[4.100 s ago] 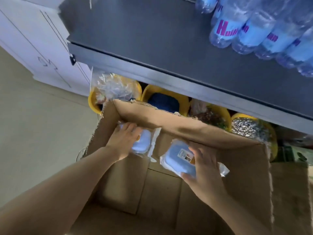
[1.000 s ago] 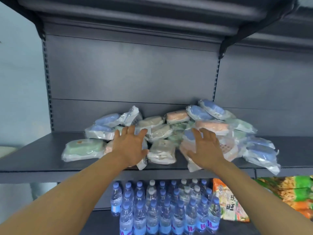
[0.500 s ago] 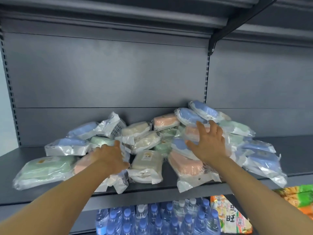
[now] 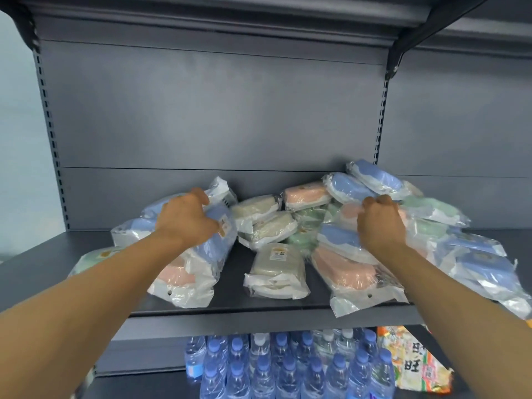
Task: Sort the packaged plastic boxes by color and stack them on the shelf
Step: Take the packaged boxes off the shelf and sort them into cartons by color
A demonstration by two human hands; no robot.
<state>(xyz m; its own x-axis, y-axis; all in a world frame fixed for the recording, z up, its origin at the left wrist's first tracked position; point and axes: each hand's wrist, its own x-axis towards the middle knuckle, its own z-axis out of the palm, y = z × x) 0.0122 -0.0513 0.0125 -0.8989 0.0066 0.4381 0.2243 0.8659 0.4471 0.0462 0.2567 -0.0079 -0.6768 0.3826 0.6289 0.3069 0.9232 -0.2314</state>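
Several plastic boxes in clear bags, blue, pink, green and beige, lie in a loose pile on the dark grey shelf (image 4: 230, 303). My left hand (image 4: 184, 223) grips a blue box (image 4: 214, 243) and holds it tilted on edge over a pink box (image 4: 175, 275) at the pile's left. My right hand (image 4: 380, 226) has its fingers curled into the right side of the pile, between a pink box (image 4: 348, 211) and a blue box (image 4: 338, 239); which one it grips is hidden. A beige box (image 4: 276, 266) lies flat between my hands.
A green box (image 4: 92, 260) lies at the far left, partly behind my forearm. More blue boxes (image 4: 478, 263) spill to the right edge. Below the shelf stand several water bottles (image 4: 288, 367) and a snack bag (image 4: 414, 361). An upper shelf (image 4: 259, 15) overhangs.
Four seconds ago both hands held blue boxes over a cardboard carton. Since half a second ago my left hand has lifted a blue box on edge and my right hand's fingers have curled into the pile.
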